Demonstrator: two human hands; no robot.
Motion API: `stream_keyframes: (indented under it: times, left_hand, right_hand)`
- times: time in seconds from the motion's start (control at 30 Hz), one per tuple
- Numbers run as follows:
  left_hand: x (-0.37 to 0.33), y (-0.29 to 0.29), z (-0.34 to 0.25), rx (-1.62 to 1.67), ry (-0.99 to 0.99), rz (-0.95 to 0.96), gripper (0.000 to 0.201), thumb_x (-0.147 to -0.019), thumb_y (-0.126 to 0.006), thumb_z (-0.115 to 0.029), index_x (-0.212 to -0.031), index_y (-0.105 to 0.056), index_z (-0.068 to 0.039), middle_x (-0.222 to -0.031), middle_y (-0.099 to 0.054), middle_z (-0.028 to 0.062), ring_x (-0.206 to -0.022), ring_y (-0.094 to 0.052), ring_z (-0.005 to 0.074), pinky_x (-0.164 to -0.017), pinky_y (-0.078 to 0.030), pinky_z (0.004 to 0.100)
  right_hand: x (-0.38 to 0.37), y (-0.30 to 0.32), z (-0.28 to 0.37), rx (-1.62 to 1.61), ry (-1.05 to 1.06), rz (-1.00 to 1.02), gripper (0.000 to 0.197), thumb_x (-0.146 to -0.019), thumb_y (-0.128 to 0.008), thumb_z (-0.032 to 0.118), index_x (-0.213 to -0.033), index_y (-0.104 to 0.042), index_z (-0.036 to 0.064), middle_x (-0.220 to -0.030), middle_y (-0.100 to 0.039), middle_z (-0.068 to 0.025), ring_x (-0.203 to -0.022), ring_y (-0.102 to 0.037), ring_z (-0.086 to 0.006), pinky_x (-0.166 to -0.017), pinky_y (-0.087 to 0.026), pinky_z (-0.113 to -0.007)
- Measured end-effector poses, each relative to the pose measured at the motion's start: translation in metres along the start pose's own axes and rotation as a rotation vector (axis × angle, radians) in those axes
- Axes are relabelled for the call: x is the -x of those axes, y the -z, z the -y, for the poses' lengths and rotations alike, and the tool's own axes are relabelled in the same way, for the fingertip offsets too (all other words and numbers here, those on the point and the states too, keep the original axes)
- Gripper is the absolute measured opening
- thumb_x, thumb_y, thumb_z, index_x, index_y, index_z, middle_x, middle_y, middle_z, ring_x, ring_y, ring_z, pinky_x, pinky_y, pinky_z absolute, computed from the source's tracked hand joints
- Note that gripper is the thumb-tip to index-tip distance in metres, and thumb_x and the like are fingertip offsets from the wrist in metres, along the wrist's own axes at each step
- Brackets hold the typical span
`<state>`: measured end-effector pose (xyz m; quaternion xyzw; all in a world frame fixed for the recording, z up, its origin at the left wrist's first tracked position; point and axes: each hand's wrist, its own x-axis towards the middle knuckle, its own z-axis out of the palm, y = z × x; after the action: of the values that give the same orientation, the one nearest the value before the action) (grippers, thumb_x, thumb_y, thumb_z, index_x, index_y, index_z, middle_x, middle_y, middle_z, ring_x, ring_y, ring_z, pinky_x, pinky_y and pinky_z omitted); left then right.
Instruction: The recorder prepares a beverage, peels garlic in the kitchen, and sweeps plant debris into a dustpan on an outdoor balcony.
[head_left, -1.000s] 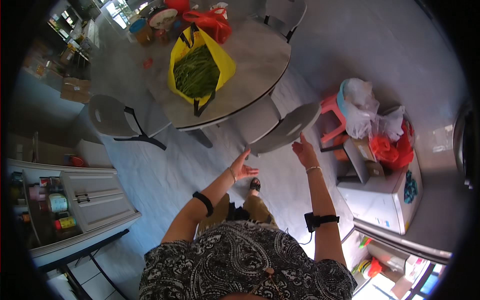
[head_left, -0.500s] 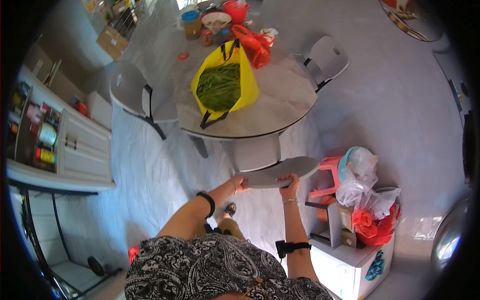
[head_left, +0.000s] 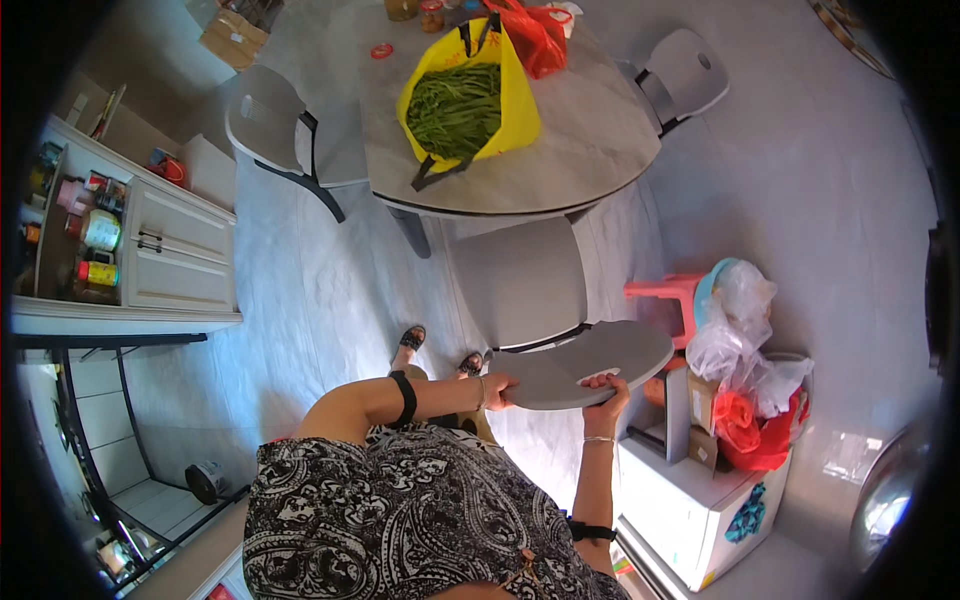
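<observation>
A grey plastic chair stands in front of me with its seat toward the table. My left hand grips the left edge of its curved backrest. Through the handle slot in that backrest go the fingers of my right hand, curled around the top rim. Beyond the chair is a grey stone-look table with a rounded near end. On it stands a yellow bag with black handles, its mouth wide and full of long green vegetables.
Two more grey chairs flank the table, one at left and one at right. A red plastic bag lies on the tabletop. To my right are a pink stool and a white cabinet bearing bags. White cupboards line the left.
The chair has come back toward me, away from the table, and more of its seat shows. Both hands keep hold of the backrest. My view has tilted lower.
</observation>
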<state>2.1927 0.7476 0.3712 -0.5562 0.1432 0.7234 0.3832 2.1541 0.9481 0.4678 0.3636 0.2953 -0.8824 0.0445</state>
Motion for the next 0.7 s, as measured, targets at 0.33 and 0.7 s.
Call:
stream_keyframes:
  times: [0.33,0.7]
  left_hand:
    - [-0.027,0.026,0.053,-0.239,0.188,-0.107,0.018,-0.083,-0.055,-0.017,-0.099,-0.053,-0.008,-0.099,-0.058,0.0017,-0.091,-0.057,0.0159,-0.077,-0.049,0.0339]
    - [-0.044,0.025,0.057,-0.559,0.384,-0.065,0.024,-0.082,-0.055,-0.016,-0.100,-0.049,-0.001,-0.099,-0.055,0.0090,-0.086,-0.058,0.0234,-0.078,-0.049,0.0402]
  right_hand:
    - [0.037,0.067,-0.001,-0.038,0.050,-0.090,0.010,-0.062,-0.049,0.013,-0.067,-0.043,0.0071,-0.056,-0.039,-0.0048,-0.051,-0.038,-0.0180,-0.057,-0.037,-0.033]
    - [0.040,0.096,-0.003,-0.062,0.053,-0.183,0.010,-0.063,-0.051,0.014,-0.069,-0.046,0.0071,-0.056,-0.042,-0.0046,-0.051,-0.042,-0.0191,-0.056,-0.040,-0.035]
